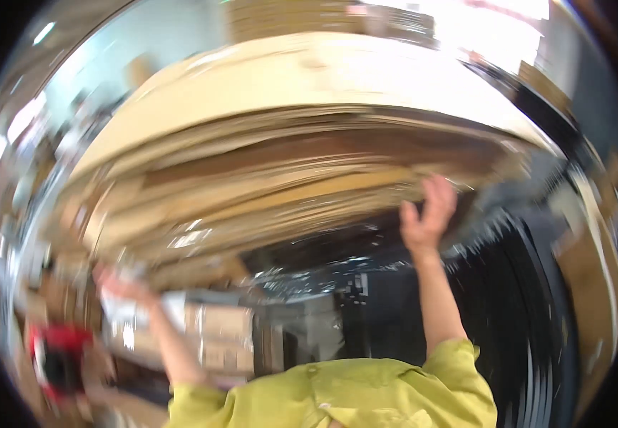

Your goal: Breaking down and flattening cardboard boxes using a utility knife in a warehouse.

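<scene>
A tall stack of flat cardboard sheets [309, 78] spans the view ahead of me, its layered near edges smeared by motion. My right hand [429, 214] is raised at the right part of the stack's near side, thumb and fingers apart, holding nothing that I can see. Whether its fingertips touch the cardboard, I cannot tell. Lower and to the left, my left hand [122, 285] reaches out by the stack's left corner. Blur smears its fingers, so their grip does not show.
Below the stack at left stand brown cartons [220, 335]. Shiny black wrapped material [494, 307] fills the right side, with a cardboard panel [590, 285] beyond it. A red and black object [59, 360] sits at lower left. More stacked cardboard [287, 20] rises at the back.
</scene>
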{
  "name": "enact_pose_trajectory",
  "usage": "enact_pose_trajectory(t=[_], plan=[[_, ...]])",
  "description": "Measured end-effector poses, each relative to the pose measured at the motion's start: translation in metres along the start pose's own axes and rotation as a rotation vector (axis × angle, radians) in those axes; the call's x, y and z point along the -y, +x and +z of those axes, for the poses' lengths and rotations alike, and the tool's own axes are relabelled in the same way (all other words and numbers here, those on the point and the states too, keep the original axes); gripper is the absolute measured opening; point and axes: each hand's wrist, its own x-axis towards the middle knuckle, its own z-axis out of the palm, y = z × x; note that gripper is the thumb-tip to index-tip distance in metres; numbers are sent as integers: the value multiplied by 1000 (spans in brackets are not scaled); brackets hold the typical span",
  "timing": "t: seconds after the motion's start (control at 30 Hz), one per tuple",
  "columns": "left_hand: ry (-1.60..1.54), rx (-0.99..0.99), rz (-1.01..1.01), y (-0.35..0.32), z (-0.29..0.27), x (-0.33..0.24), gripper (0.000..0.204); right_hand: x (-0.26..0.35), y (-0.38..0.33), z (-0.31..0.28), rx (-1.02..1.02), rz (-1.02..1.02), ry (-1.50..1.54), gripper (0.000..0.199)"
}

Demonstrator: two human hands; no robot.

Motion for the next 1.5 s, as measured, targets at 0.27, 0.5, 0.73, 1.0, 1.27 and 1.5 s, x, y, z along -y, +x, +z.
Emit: enact_pose_trajectory(t=[0.27, 0.5, 0.73, 1.0, 1.27, 1.5], plan=[[-707, -151, -1119, -47, 28, -69, 44, 32, -27, 60, -51, -168, 12, 39], [-804, -170, -1002, -44, 18, -112, 51, 9, -16, 58, -111, -221, -32, 47], [-695, -63, -1196, -42, 63, -102, 57, 25, -14, 79, -113, -150, -129, 41], [-455, -14, -888, -54, 126, -32, 36, 70, 8, 101, -71, -116, -123, 34], [-444, 95, -33, 130, 40, -73, 30, 0, 120, -46, -95, -147, -233, 39], [-389, 792, 621, 195, 65, -175, 45, -71, 165, -36, 257, -275, -58, 37]])
